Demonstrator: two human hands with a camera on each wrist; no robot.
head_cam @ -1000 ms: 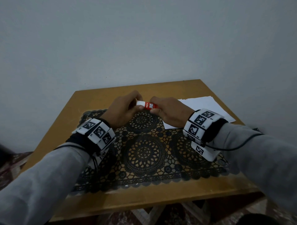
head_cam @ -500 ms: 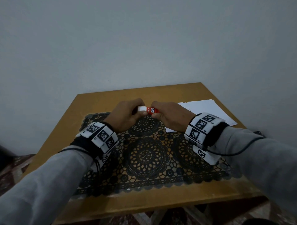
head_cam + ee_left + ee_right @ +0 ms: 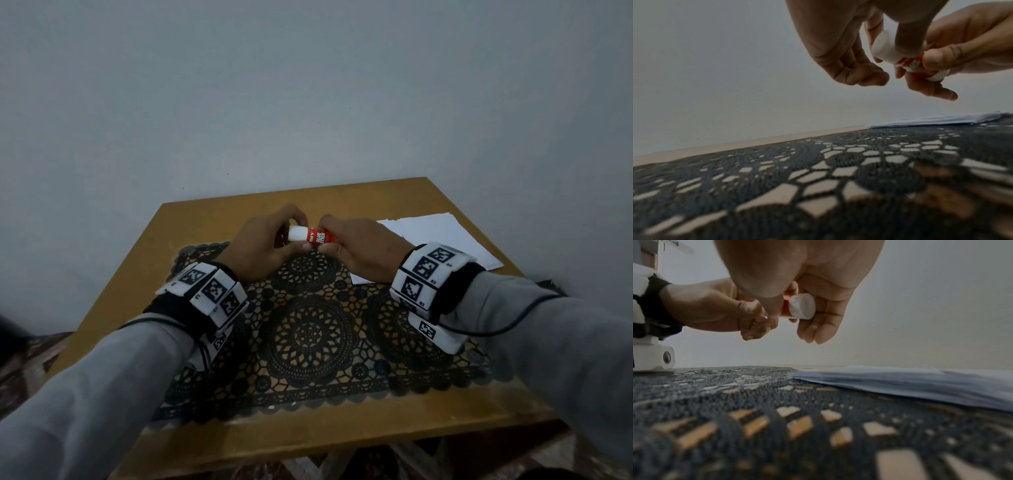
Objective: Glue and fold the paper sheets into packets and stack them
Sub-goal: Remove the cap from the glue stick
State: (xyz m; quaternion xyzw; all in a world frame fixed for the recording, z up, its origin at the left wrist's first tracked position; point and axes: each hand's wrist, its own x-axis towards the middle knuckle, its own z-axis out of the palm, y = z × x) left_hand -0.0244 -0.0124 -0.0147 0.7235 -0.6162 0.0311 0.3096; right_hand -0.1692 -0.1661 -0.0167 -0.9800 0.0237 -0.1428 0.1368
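Since a second earlier, both hands kept the glue stick (image 3: 313, 237) raised above the lace mat (image 3: 308, 335). Left hand (image 3: 263, 245) fingers pinched its white cap (image 3: 885, 47); right hand (image 3: 359, 250) fingers clamped its red body. Paper sheets (image 3: 442, 240) lay right of the mat.

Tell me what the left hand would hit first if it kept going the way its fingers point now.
The left hand points right, along the glue stick it grips by the white cap. Going on, it would probably meet the right hand holding the red end, well above the paper sheets.
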